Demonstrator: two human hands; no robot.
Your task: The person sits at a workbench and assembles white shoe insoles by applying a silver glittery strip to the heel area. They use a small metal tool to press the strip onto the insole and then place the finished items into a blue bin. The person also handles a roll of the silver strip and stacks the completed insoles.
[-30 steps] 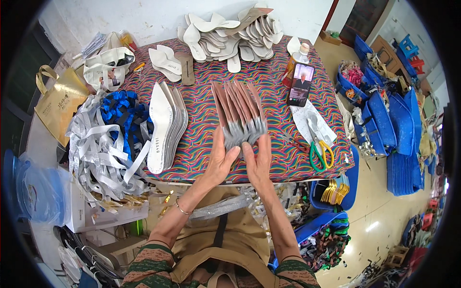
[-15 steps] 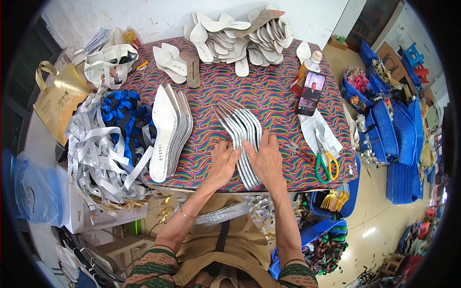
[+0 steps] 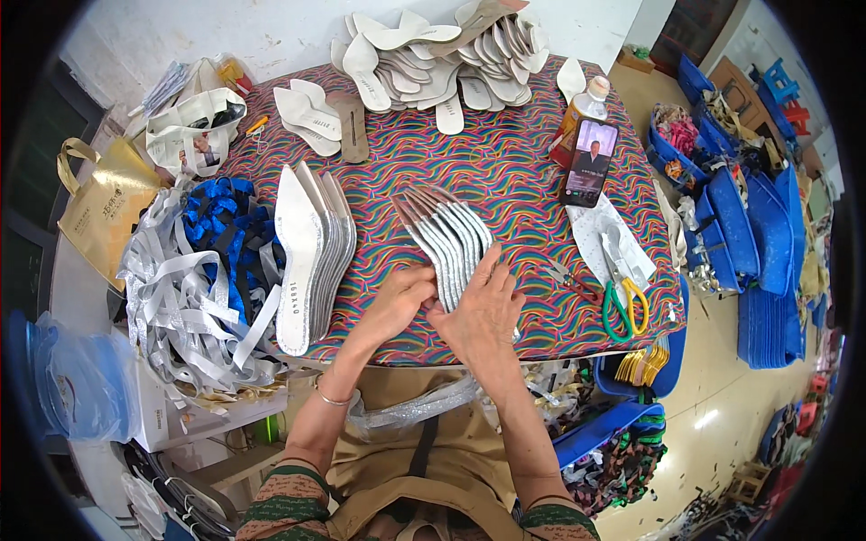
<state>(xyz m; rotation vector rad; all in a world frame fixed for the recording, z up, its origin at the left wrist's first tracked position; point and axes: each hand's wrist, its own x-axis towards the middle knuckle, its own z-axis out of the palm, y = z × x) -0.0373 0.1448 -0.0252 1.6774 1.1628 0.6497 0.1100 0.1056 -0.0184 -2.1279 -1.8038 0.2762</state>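
A fanned stack of insoles with silvery edges and brownish tips lies on the patterned tablecloth in front of me. My right hand covers its near end, the thumb at the left side and the fingers along the right side. Against the left edge of the same stack, my left hand has its fingers curled, the fingertips partly hidden there. To the left lies another stack of white insoles with grey edges. A strip of silvery glitter material rests across my lap, over a brown apron.
Silver and blue ribbon strips heap up at the left. More insoles pile at the back. To the right are a propped phone, a bottle, green-and-yellow-handled scissors and red-handled snips. Blue bins stand beyond.
My right hand has moved down and left over the stack's near end. My left hand has shifted slightly left, its fingers now more curled. The view has shifted a little.
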